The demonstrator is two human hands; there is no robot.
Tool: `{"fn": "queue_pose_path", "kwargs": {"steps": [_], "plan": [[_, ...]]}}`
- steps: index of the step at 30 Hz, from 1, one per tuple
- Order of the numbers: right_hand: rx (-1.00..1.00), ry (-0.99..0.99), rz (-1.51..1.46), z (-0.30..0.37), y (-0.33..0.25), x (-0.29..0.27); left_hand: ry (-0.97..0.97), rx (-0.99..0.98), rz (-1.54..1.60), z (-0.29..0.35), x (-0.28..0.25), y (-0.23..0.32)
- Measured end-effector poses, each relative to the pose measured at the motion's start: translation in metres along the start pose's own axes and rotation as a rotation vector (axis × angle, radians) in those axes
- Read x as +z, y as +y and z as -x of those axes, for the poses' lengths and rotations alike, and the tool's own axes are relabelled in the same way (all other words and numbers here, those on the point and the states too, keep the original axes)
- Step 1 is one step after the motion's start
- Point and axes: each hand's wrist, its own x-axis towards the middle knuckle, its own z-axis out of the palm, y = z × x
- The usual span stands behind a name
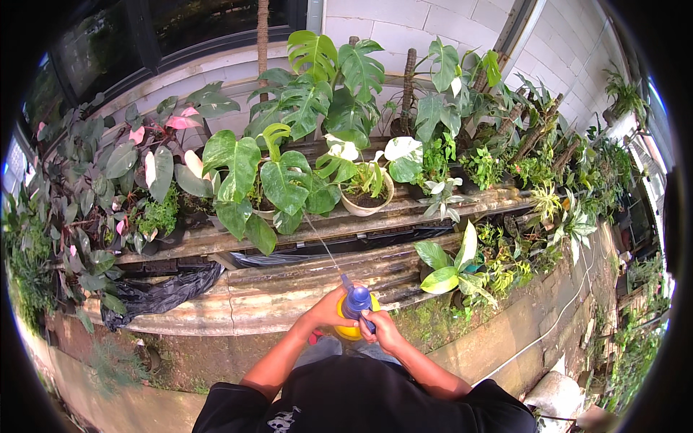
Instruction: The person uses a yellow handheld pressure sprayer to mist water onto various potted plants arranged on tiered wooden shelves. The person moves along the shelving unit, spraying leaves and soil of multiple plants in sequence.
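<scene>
A yellow pump spray bottle with a blue head (359, 297) is held upright in front of my body. My left hand (326, 309) wraps round its left side just below the head. On the right, my right hand (385, 330) grips the blue handle, fingers curled. From the nozzle a thin pale line, apparently a jet of water, runs forward and left to a green-leaved monstera (284, 182). Right of that plant stands a pale round pot (368, 205) holding soil and a white-and-green variegated monstera (404, 153).
Corrugated sheeting (289, 289) covers the low plant bench. Black plastic sheet (166, 292) sags at the left. Pink-and-dark-leaved plants (133, 155) crowd the left; more potted plants (484, 164) fill the right. Behind is a white block wall (440, 22). A thin pale hose (538, 335) crosses the ground.
</scene>
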Motion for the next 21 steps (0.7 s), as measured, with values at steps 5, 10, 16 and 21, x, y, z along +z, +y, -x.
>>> {"fn": "queue_pose_path", "kwargs": {"steps": [5, 10, 16, 21], "plan": [[-0.016, -0.032, -0.078, 0.009, -0.007, -0.013, 0.275, -0.087, 0.495, 0.015, 0.024, -0.021], [-0.039, -0.040, -0.052, 0.023, -0.006, -0.033, 0.732, -0.514, 0.636, 0.012, 0.068, -0.047], [-0.091, -0.033, -0.135, 0.064, -0.014, -0.071, 0.537, -1.035, 1.043, -0.017, 0.134, 0.019], [-0.122, 0.037, -0.117, 0.110, -0.019, -0.100, 0.469, -0.761, 1.206, -0.027, 0.194, -0.013]]}}
